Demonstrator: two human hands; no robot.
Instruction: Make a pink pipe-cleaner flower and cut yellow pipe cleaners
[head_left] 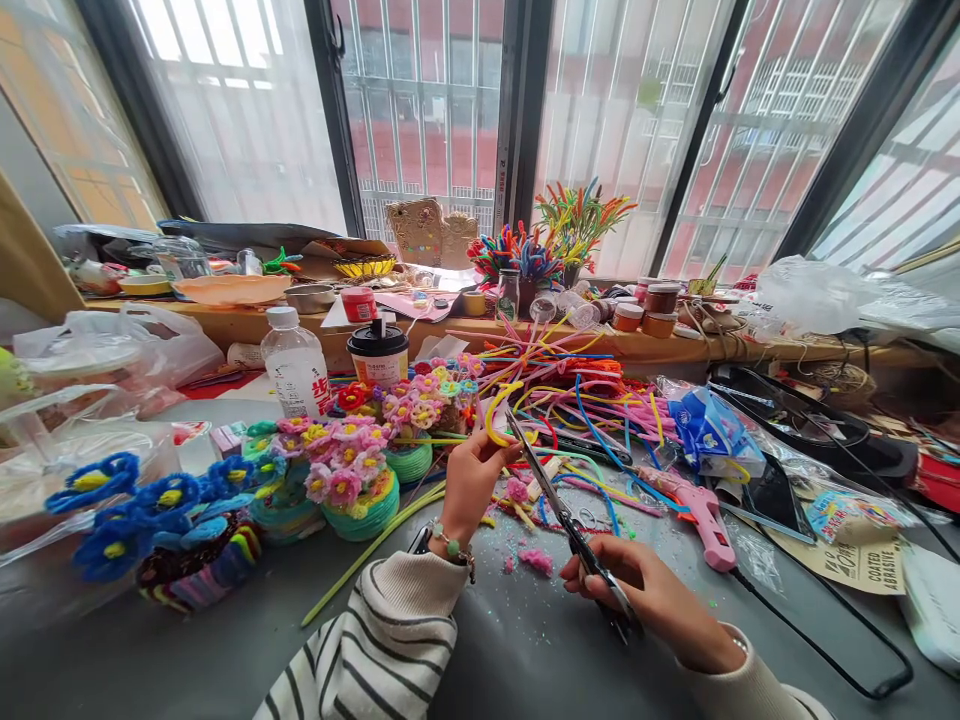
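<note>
My left hand [472, 480] pinches a bent yellow pipe cleaner [495, 412], which curves up above the fingertips. In my right hand [637, 590] is a pair of dark metal scissors [561, 518], its fingers around the handles. The blades point up and left, with their tips close beside the yellow pipe cleaner; whether they touch it I cannot tell. Pink fluff [535, 562] and small clippings lie on the grey table between the two hands. Left of my left hand stand pipe-cleaner flowers, pink ones [352, 450] in a green-yellow pot and blue ones [112, 535].
A pink glue gun [705, 520] with a black cord lies right of my right hand. Loose pipe cleaners [585, 390] heap up behind the hands. A clear bottle [295, 365] and a black-lidded cup [379, 355] stand behind the flowers. A blue packet [709, 430] lies at right.
</note>
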